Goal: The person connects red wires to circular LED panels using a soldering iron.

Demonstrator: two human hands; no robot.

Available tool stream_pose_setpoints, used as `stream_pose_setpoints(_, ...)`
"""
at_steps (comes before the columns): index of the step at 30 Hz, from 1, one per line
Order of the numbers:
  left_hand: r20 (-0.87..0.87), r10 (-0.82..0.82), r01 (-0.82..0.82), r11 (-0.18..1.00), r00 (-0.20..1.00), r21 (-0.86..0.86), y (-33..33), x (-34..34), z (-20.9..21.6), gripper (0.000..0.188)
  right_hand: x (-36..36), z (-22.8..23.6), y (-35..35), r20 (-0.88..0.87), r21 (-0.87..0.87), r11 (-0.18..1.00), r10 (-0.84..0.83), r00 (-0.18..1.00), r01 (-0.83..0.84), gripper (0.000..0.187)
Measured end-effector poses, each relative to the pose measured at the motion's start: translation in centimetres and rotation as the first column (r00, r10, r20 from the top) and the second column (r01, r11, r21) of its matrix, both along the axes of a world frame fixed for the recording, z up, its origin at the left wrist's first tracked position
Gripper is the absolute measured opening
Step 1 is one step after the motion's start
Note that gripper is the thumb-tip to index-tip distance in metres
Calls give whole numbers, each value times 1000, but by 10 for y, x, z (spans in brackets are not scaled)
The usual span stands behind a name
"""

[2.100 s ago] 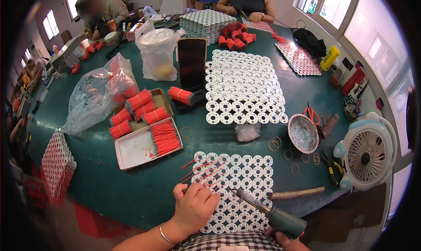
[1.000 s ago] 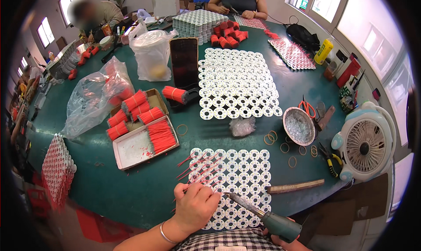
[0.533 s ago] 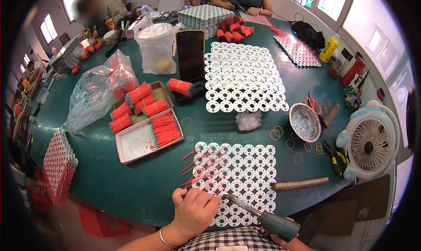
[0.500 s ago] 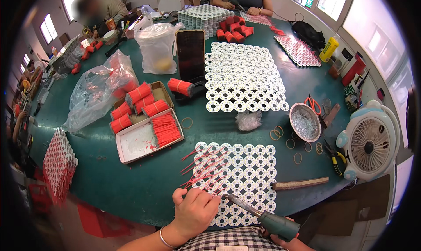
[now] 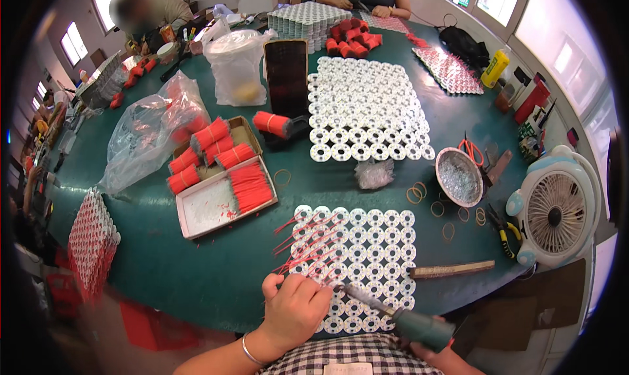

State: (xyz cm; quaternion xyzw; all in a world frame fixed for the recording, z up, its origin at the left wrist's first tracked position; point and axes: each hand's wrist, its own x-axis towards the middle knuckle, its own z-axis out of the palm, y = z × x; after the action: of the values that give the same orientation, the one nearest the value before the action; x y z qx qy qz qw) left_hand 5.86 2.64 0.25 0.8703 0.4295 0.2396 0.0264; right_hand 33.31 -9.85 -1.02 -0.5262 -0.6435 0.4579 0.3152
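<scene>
A panel of round white circuit boards (image 5: 374, 253) lies flat on the table close in front of me. Thin red wires (image 5: 286, 245) stick out over its left side in several rows. My left hand (image 5: 293, 311) is closed in a pinch at the panel's lower left, beside the wires; what its fingertips hold is hidden. My right hand (image 5: 434, 350) grips a soldering iron (image 5: 419, 327) by its dark green body, partly hidden behind it. The iron points left, its tip on or just above the boards by my left fingertips.
Beyond stand a box of red wires (image 5: 251, 186), a stack of white boards (image 5: 367, 106) and a phone (image 5: 287, 80). To the right are a bowl (image 5: 458, 178), rubber bands, pliers (image 5: 505, 234), a wooden stick (image 5: 452, 269) and a fan (image 5: 554, 214). Two other people sit at the far side.
The whole view has shifted slightly, the near panel now a little higher in the picture. My right hand has risen a little with the iron; my left keeps its pinch beside the tip.
</scene>
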Motion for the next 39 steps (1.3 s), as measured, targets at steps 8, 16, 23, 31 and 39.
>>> stream_pose_setpoints(8,61,20,-20,1000,998,-3,2,4,1,14,-37,24,60,-736,-346,840,-519,435,418,59)
stream_pose_setpoints(16,175,-3,3,1000,985,5,31,-4,17,19,-50,8,69,-763,-312,838,-502,407,448,57)
stream_pose_setpoints(23,55,70,-62,989,996,-134,52,-16,2,11,-56,4,66,-777,-261,852,-464,426,453,53)
stream_pose_setpoints(31,-95,57,-67,993,994,-97,48,-35,4,15,-52,3,72,-767,-212,860,-440,467,463,49)
stream_pose_setpoints(39,-169,179,-196,976,969,-91,27,-94,5,15,-55,6,71,-772,-173,868,-413,483,466,43)
